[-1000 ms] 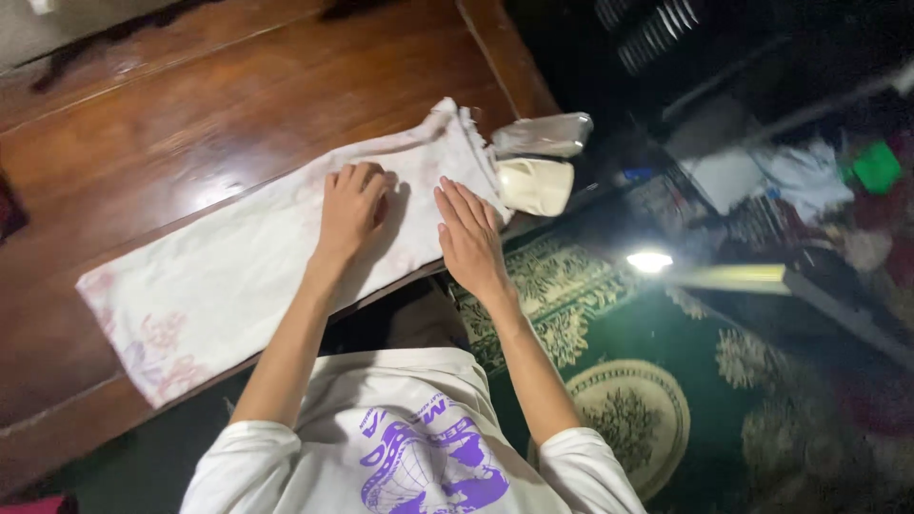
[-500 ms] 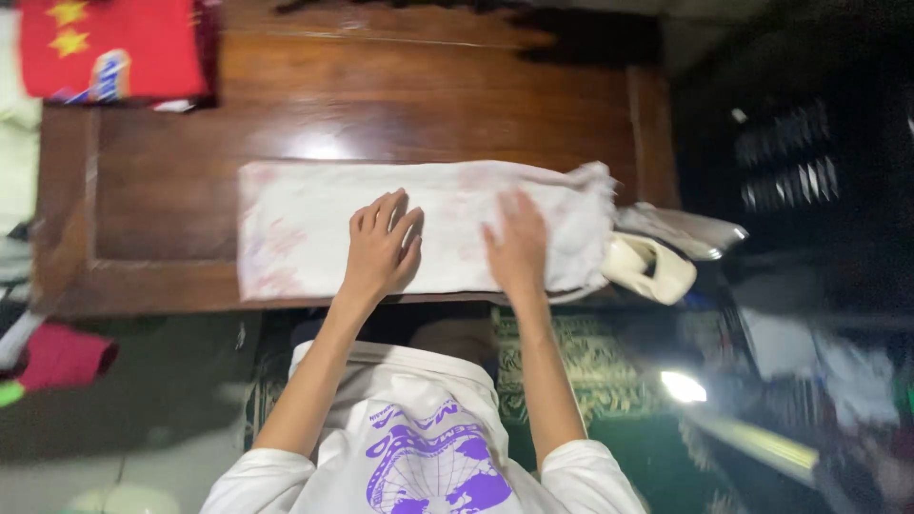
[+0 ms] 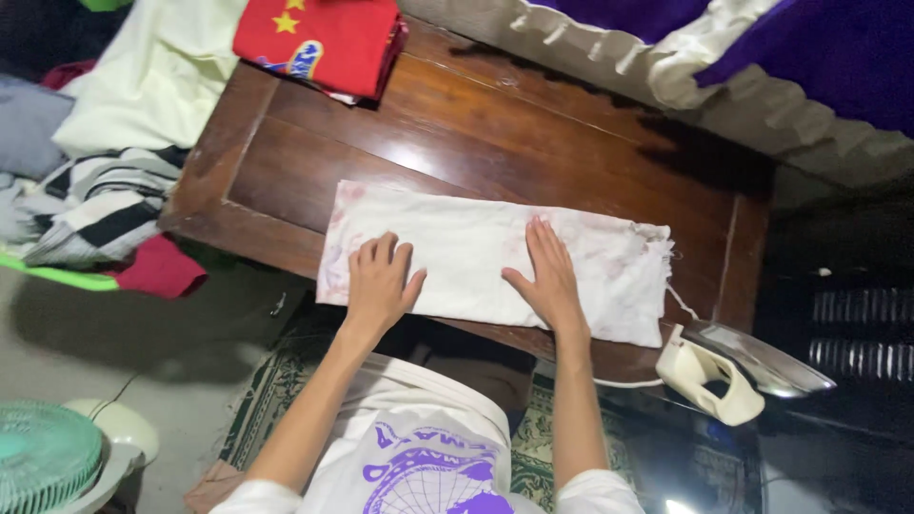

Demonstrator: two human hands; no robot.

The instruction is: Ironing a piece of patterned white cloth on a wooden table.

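Observation:
A folded white cloth with faint pink print [image 3: 457,243] lies flat along the near side of a low wooden table [image 3: 457,128]. My left hand [image 3: 381,282] rests palm down on its left part, fingers spread, near the table's front edge. Flat on the cloth's middle-right part lies my right hand [image 3: 547,276], fingers together and pointing away from me. Neither hand grips anything. A cream clothes iron [image 3: 728,366] stands at the table's near right corner, to the right of my right hand, its cord running along the edge.
A folded red garment [image 3: 324,38] sits at the table's far left corner. A heap of clothes [image 3: 105,171] lies left of the table. A green fan [image 3: 48,457] stands on the floor at bottom left. Purple and white bedding [image 3: 762,57] runs behind the table.
The view has swung left and tilted, bringing the clothes heap, fan and bedding into sight. Both hands stay flat on the cloth, with the right hand now a little further from the frayed right end.

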